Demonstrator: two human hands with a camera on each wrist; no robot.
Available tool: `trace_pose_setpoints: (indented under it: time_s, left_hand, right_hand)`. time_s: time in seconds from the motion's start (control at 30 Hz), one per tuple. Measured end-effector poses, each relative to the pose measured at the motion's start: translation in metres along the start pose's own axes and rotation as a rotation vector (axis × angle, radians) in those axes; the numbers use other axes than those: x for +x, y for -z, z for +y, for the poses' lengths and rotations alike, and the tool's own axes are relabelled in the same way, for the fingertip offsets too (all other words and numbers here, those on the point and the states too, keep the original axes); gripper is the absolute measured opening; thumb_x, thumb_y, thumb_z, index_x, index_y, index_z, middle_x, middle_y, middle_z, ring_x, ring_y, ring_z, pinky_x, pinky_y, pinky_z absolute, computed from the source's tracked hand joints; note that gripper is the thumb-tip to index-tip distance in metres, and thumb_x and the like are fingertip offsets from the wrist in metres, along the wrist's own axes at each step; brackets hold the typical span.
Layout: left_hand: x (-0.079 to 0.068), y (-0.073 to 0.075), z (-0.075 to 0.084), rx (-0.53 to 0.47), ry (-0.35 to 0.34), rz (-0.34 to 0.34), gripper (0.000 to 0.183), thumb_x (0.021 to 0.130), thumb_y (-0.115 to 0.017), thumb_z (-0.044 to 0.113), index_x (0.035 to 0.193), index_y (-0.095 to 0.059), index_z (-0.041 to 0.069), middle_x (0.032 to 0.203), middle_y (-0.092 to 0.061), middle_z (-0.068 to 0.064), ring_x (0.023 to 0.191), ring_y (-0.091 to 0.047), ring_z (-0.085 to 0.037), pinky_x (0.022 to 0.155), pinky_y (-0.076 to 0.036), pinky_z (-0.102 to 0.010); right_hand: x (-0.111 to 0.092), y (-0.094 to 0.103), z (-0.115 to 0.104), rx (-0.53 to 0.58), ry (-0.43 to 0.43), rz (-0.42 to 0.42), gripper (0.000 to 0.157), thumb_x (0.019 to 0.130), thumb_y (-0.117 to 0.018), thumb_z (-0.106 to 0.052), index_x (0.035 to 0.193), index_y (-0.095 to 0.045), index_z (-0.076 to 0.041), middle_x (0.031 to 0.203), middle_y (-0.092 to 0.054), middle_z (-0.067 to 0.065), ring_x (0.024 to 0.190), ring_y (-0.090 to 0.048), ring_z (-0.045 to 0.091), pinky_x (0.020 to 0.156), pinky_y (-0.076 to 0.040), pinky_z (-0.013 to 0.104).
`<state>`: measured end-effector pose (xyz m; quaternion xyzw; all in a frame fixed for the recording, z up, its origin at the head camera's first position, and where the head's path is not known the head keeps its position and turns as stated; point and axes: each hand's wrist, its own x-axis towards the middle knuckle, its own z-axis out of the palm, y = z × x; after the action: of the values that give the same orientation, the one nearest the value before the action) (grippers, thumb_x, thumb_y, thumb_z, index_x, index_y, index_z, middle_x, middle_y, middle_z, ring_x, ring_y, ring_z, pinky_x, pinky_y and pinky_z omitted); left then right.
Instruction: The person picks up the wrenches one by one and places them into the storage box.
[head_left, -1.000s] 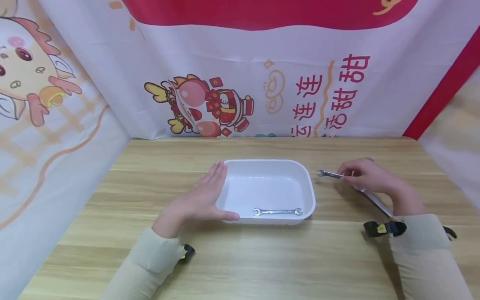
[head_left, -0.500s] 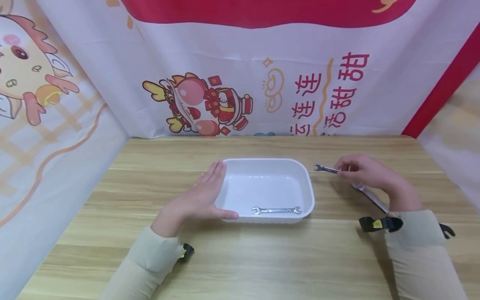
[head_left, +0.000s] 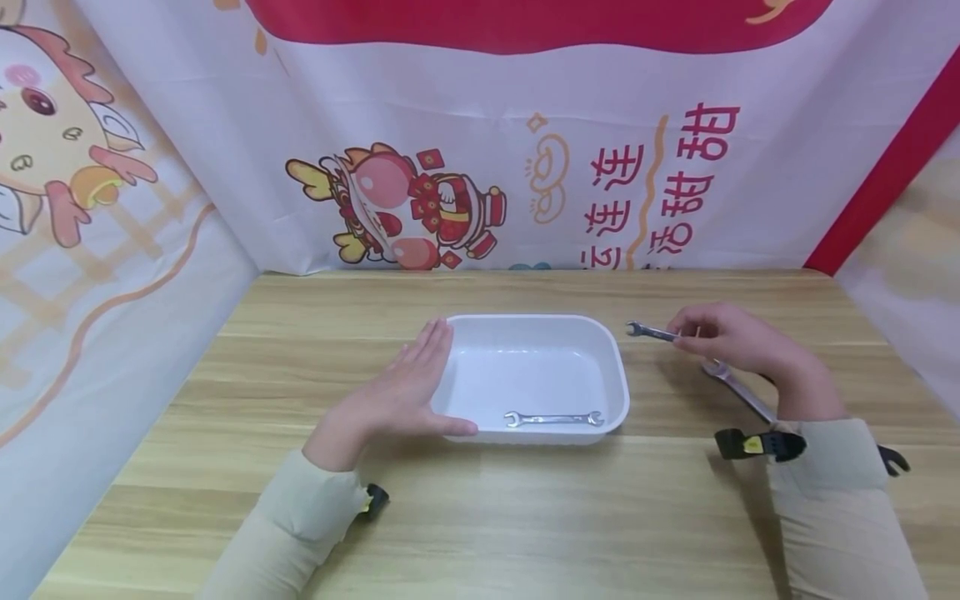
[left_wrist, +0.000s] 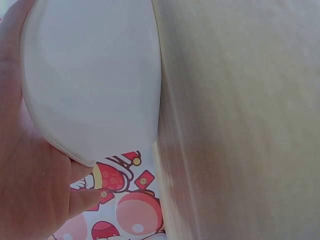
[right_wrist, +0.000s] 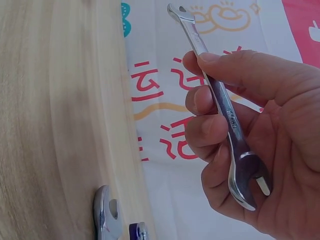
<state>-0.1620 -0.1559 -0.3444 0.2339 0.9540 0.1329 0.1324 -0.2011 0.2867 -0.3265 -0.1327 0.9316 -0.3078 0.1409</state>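
Note:
My left hand (head_left: 401, 396) rests on the left end of a white plastic tray (head_left: 525, 379), fingers straight along its end and thumb over the near rim. In the left wrist view the tray wall (left_wrist: 95, 80) lies against the palm. Inside the tray, along its near side, lies a small double open-ended wrench (head_left: 553, 419). To the right of the tray, my right hand (head_left: 723, 333) holds another double open-ended wrench (right_wrist: 225, 107) above the table, thumb on one side and curled fingers on the other. One end of it points toward the tray.
A larger wrench (head_left: 738, 392) lies on the wooden table (head_left: 525, 517) below the right hand, partly hidden by the wrist. Beside its end, a small blue and metal piece (right_wrist: 138, 231) shows in the right wrist view. A printed cloth (head_left: 465, 92) hangs behind the table.
My right hand has risen a little and shifted slightly left with the wrench, uncovering more of the larger wrench's end. The left hand and tray hold their place.

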Motion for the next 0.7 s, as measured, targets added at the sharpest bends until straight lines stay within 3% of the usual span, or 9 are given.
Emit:
trace_pose_setpoints:
  time_s: [0.7]
  left_hand:
    - [0.000,0.000,0.000,-0.005,0.007,-0.013,0.138,0.068,-0.059,0.088,0.159,0.009,0.011,0.168,0.014,-0.007,0.155,0.014,-0.022,0.125,-0.008,-0.051]
  right_hand:
    - [0.000,0.000,-0.017,-0.034,0.075,0.029,0.015,0.096,-0.066,-0.018,0.109,-0.071,-0.012,0.096,-0.066,0.013,0.088,-0.054,0.026,0.074,-0.051,0.031]
